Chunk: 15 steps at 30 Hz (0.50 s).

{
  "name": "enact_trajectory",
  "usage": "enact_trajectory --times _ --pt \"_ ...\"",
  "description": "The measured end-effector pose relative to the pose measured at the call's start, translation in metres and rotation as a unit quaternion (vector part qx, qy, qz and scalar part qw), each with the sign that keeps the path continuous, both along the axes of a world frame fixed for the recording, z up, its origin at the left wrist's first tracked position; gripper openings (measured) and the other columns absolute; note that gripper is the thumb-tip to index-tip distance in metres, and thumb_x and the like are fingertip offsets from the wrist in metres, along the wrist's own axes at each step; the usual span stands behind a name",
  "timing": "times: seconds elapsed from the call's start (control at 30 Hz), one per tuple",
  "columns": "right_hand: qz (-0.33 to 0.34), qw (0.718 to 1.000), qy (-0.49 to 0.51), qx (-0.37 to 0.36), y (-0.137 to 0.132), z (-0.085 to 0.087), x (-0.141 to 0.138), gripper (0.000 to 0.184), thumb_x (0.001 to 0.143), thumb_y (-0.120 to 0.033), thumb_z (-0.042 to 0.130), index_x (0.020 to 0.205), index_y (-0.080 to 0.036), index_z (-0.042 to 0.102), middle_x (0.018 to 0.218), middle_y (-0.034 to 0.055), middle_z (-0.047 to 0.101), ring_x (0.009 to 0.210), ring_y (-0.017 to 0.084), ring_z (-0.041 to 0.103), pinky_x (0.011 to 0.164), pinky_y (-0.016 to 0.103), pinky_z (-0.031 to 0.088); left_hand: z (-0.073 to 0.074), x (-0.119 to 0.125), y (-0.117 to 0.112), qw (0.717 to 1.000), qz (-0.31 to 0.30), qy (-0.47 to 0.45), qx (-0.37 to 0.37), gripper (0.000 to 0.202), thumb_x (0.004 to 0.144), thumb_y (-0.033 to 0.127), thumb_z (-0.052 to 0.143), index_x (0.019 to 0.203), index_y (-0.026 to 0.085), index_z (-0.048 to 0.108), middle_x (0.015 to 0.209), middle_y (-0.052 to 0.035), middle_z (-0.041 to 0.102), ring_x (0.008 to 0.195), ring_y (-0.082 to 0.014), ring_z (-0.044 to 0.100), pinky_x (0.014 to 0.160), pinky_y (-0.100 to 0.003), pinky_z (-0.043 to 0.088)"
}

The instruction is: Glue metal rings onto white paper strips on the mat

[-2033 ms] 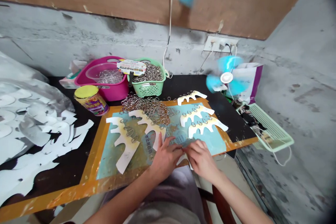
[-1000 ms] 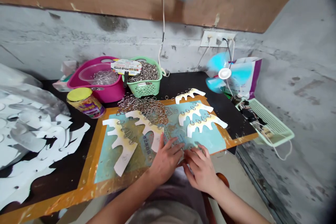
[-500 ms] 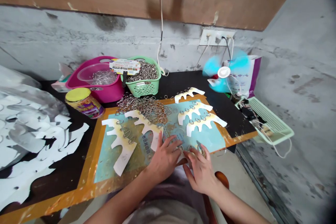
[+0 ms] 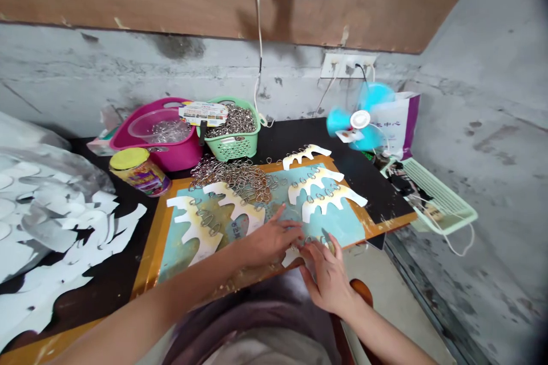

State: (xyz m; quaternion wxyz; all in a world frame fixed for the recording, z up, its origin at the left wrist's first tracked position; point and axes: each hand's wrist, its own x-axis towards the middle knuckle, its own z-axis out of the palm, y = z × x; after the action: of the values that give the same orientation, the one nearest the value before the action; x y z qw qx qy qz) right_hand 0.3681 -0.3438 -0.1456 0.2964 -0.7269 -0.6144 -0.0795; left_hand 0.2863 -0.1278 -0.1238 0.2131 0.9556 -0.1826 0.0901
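Note:
At the board's front edge lies a white cut-out piece (image 4: 290, 256) with metal rings along it, mostly covered by my hands. My right hand (image 4: 326, 276) bends its fingers over the piece's right part, gripping it beside a ring. My left hand (image 4: 272, 238) reaches over the piece's left part, one finger raised and the others drawn together near a ring; its fingertips are partly hidden. Two ringed white pieces lie to the left, the outer one (image 4: 199, 239) partly under my left forearm. Several finished-looking ringed pieces, such as the nearest one (image 4: 331, 202), lie to the right.
Loose metal rings (image 4: 240, 177) are heaped behind the blue board (image 4: 349, 228). Beyond them stand a green basket (image 4: 233, 145) of rings, a pink basket (image 4: 180, 154) and a yellow-lidded tub (image 4: 141, 174). White scraps (image 4: 98, 234) pile up left. A fan (image 4: 359, 121) spins at back right.
My left hand has drawn its fingers closer together near my right hand, and its forearm has swung lower across the left pieces. My right hand keeps its place; the view has shifted slightly.

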Motion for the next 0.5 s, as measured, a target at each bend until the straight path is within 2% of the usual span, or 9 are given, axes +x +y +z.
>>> enact_trajectory --times 0.17,0.33,0.43,0.5 --pt "-0.012 1.000 0.019 0.000 0.003 0.005 -0.001 0.035 0.092 -0.016 0.050 0.128 -0.018 0.051 0.109 0.0060 0.072 0.110 0.026 0.059 0.116 0.060 0.017 -0.005 -0.005 -0.001 0.997 -0.002 -0.061 0.042 0.026 0.097 0.011 0.045 0.121 0.018 0.053 0.091 -0.0043 0.071 0.116 -0.0201 0.061 0.124 -0.054 0.013" --pt "-0.010 0.999 0.025 -0.026 0.002 0.007 -0.006 0.036 0.094 -0.020 0.052 0.130 -0.022 0.056 0.112 0.0045 0.071 0.110 0.027 0.055 0.115 0.062 0.014 -0.003 -0.011 -0.001 0.995 0.031 -0.091 0.040 0.021 0.097 0.012 0.044 0.114 0.018 0.055 0.086 -0.0016 0.069 0.103 -0.0172 0.064 0.124 -0.054 0.013" --pt "-0.008 0.999 0.024 -0.029 0.002 0.006 -0.008 0.038 0.095 -0.021 0.053 0.132 -0.024 0.057 0.117 0.0046 0.070 0.110 0.026 0.054 0.115 0.062 0.013 -0.001 -0.011 0.001 0.994 0.032 -0.096 0.050 0.027 0.095 0.011 0.047 0.121 0.017 0.053 0.098 -0.0051 0.071 0.115 -0.0199 0.061 0.124 -0.057 0.012" --pt "-0.008 0.999 0.023 -0.030 0.001 0.006 -0.008 0.038 0.095 -0.021 0.053 0.132 -0.025 0.058 0.117 0.0043 0.070 0.110 0.026 0.054 0.115 0.062 0.012 0.000 -0.007 0.002 0.994 0.002 -0.094 0.056 0.031 0.095 0.011 0.047 0.125 0.018 0.051 0.106 -0.0064 0.072 0.129 -0.0212 0.054 0.124 -0.059 0.009"
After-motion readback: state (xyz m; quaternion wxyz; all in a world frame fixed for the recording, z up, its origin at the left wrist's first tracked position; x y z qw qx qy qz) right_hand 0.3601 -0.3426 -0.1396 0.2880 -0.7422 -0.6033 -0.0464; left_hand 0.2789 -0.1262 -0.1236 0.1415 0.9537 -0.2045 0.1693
